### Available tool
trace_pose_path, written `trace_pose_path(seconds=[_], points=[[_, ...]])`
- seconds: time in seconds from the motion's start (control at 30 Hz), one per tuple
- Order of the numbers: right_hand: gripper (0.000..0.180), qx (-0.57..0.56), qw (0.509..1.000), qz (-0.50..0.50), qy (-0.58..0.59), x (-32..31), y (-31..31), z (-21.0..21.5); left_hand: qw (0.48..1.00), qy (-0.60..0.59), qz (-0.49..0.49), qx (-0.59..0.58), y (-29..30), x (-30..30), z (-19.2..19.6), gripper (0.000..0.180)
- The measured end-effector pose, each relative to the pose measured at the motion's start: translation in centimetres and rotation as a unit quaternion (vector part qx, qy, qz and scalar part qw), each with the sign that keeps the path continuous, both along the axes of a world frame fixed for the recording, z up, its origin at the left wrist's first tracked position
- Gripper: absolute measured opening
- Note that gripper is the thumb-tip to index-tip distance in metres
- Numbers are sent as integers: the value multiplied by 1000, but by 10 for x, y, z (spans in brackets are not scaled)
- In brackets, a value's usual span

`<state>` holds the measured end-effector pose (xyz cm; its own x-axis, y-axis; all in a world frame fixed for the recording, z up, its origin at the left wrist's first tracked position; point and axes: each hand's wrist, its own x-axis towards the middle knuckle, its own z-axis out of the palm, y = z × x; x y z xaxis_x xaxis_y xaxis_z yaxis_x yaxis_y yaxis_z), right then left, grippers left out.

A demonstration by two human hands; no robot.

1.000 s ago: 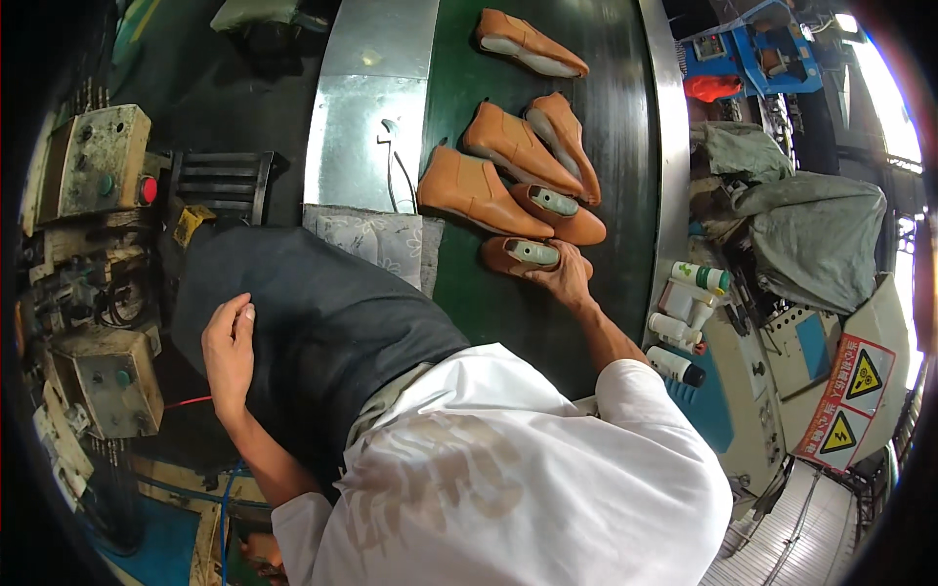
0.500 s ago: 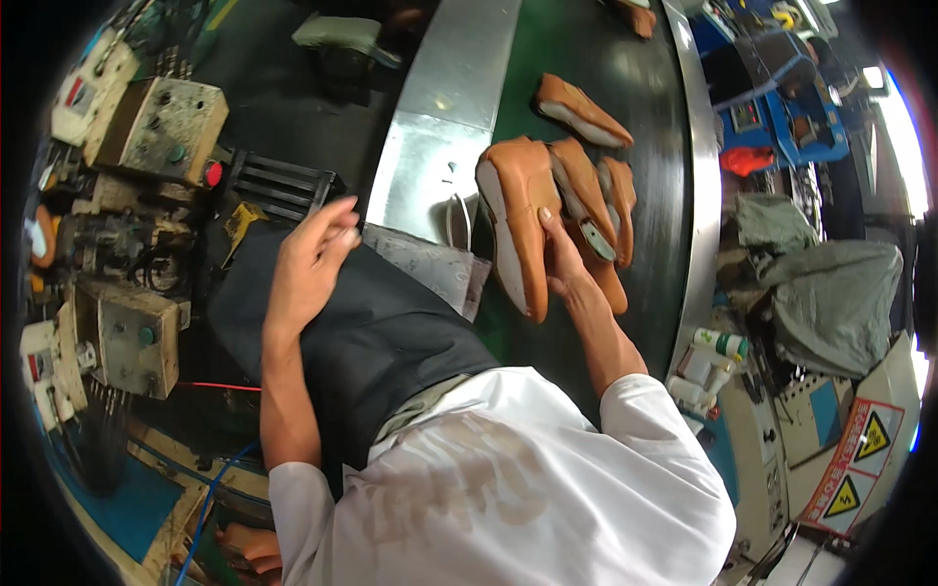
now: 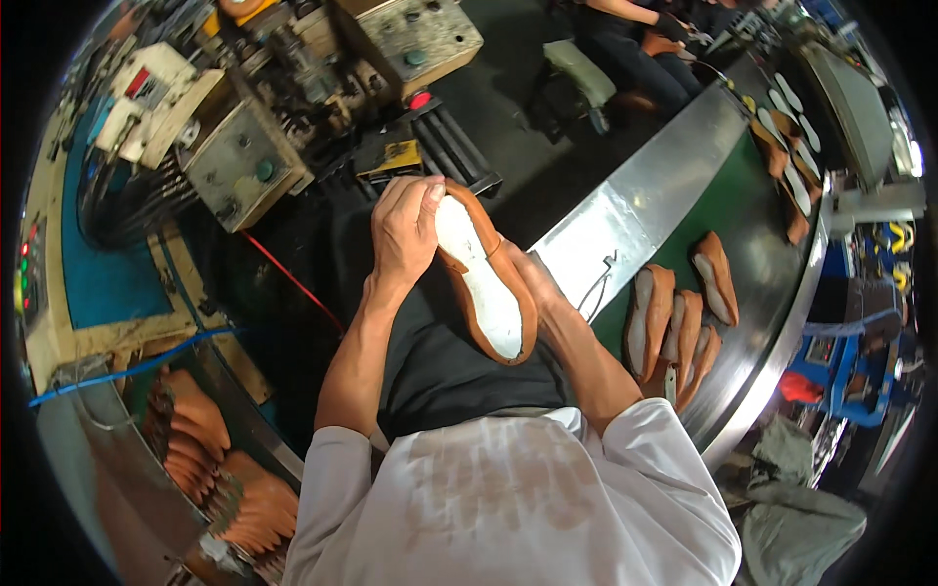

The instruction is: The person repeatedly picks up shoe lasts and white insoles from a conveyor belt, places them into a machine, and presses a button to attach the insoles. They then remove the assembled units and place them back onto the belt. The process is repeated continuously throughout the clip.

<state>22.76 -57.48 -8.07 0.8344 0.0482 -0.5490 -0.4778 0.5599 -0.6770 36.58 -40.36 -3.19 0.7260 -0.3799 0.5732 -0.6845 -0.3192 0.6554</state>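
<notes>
A tan shoe upper (image 3: 494, 305), its white insole underside turned up toward me, is held over my lap. My left hand (image 3: 405, 223) is closed around its far end, thumb on the edge of the underside. On the opposite side of the upper, my right hand (image 3: 532, 278) is wrapped along the edge. Most of its fingers are hidden behind the upper. Several more tan shoe uppers (image 3: 684, 327) lie grouped on the belt to my right.
A dark conveyor belt (image 3: 752, 361) with a metal side ledge (image 3: 611, 220) runs at my right. Machine control boxes (image 3: 244, 161) stand at the left. Stacked tan leather pieces (image 3: 249, 503) lie lower left. Another person (image 3: 640, 44) sits at the back.
My right hand has brought a shoe upper from the belt to over my lap, its underside now upward. My left hand, free before, now grips its far end. The view has swung left.
</notes>
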Motion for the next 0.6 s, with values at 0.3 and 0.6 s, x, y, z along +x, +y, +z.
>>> trace_pose_path(seconds=[0.3, 0.6], points=[[57, -594, 744, 188, -243, 81, -7, 64, 985, 162, -42, 28, 24, -4, -12, 26], [29, -604, 668, 332, -282, 108, -17, 78, 993, 102, -1, 59, 23, -11, -23, 30]])
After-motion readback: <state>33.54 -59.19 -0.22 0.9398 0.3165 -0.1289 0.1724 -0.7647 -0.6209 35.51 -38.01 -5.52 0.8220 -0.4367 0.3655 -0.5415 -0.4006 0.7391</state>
